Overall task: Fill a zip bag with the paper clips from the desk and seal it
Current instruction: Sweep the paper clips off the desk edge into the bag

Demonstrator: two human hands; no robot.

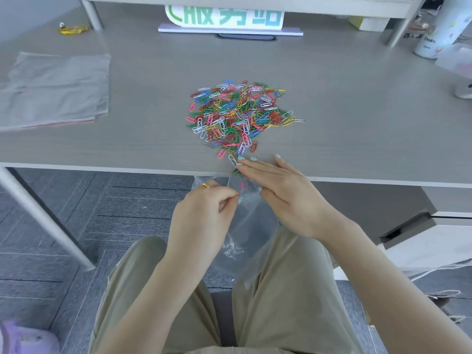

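A heap of coloured paper clips [238,114] lies on the grey desk [357,118], trailing toward its front edge. A clear zip bag [251,226] hangs below that edge, over my lap, with its mouth held up against the edge. My left hand [204,213] pinches the bag's rim between thumb and fingers. My right hand [278,192] lies flat, fingers together, its fingertips on the desk edge beside a few clips [233,159]. A pink clip shows inside the bag's mouth, and a few pale clips sit lower in the bag.
A stack of flat empty zip bags [55,90] lies at the desk's left. A sign stand [227,20] is at the back, a yellow wrapper [72,28] at the back left, and a white bottle [434,34] at the far right.
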